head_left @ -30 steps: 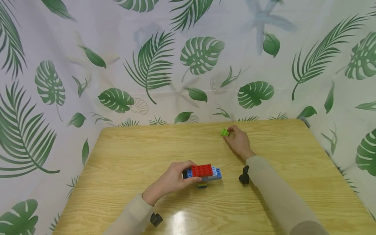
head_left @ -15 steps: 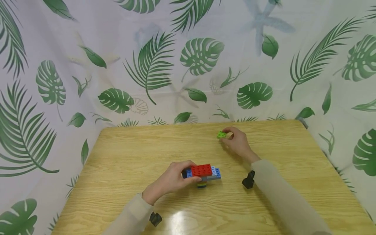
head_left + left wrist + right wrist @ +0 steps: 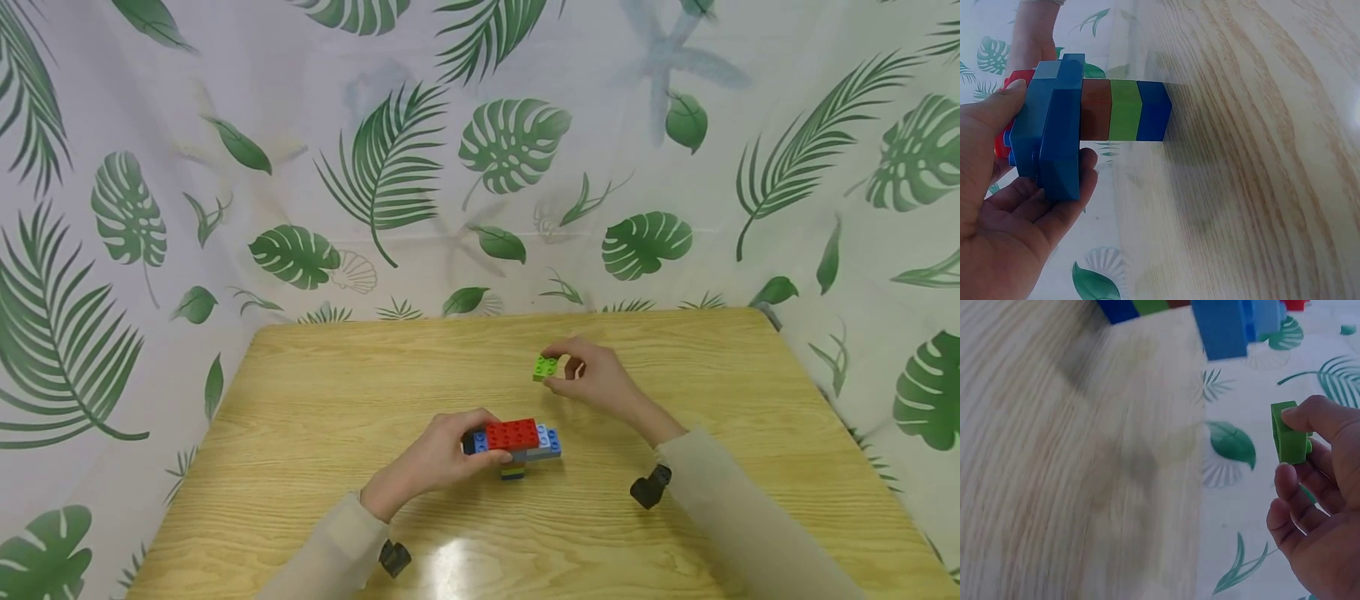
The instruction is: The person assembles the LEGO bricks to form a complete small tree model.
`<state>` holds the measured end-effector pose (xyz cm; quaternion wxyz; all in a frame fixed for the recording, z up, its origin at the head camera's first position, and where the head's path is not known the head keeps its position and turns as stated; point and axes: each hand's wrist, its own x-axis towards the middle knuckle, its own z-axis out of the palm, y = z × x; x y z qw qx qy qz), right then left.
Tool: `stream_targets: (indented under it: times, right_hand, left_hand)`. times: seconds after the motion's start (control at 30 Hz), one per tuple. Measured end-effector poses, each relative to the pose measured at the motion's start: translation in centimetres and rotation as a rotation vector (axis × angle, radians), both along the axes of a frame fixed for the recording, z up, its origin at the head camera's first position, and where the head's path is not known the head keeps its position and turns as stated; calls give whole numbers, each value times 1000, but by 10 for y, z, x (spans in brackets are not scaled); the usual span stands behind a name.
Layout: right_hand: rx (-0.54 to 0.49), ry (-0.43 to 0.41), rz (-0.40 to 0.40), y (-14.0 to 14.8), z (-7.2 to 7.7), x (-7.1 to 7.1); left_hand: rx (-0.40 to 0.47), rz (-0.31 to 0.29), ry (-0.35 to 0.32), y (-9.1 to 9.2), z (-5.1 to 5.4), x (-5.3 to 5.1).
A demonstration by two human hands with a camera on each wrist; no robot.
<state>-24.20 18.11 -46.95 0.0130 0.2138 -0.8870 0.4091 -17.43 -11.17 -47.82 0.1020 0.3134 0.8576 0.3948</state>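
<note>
My left hand (image 3: 440,457) grips the left end of a toy-brick build standing on the table. A red brick (image 3: 512,434) tops it, over blue and light-blue bricks. In the left wrist view its column shows a brown brick (image 3: 1095,110), a green brick (image 3: 1125,110) and a dark blue brick (image 3: 1152,111) at the foot. The thumb lies along the red brick's side, with fingers curled around the blue layers. My right hand (image 3: 595,379) pinches a small lime-green brick (image 3: 545,367) between thumb and fingers, studs up, held above the table behind the build and apart from it.
The wooden table (image 3: 352,375) spreads around both hands. Behind it and along its sides hangs a white leaf-patterned cloth (image 3: 420,275). A black wrist camera (image 3: 650,487) sits by the right sleeve, another black camera (image 3: 393,557) by the left.
My right hand has brought the lime-green brick from the table's back edge toward the build, leftward and nearer me. The left hand and the build have stayed nearly still.
</note>
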Motion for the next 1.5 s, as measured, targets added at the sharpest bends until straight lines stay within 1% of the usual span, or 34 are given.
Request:
stream_targets:
  times: [0.1, 0.4, 0.5, 0.63, 0.8, 0.93, 1.23, 1.4, 1.5]
  right_hand:
    - [3, 39, 56, -4, 6, 8]
    - [-2, 89, 143, -17, 20, 28]
    - [-7, 111, 182, -22, 26, 34]
    - [-14, 145, 238, -28, 30, 41]
    - [-25, 149, 305, -34, 32, 49]
    - [-17, 148, 338, -37, 31, 52]
    - [-7, 125, 367, -37, 27, 57]
    - [-16, 145, 388, -38, 26, 59]
    - [-24, 174, 401, -38, 25, 59]
  left_hand:
    - [5, -4, 8, 0, 1, 0]
    - [8, -2, 24, 0, 0, 0]
    - [17, -8, 26, 0, 0, 0]
    - [32, -23, 22, 0, -1, -1]
    - [41, -36, 21, -1, 0, 0]
    - [53, -42, 27, -2, 0, 0]
    - [58, -51, 28, -2, 0, 0]
    - [62, -48, 24, -2, -1, 0]
    - [66, -48, 25, -2, 0, -1]
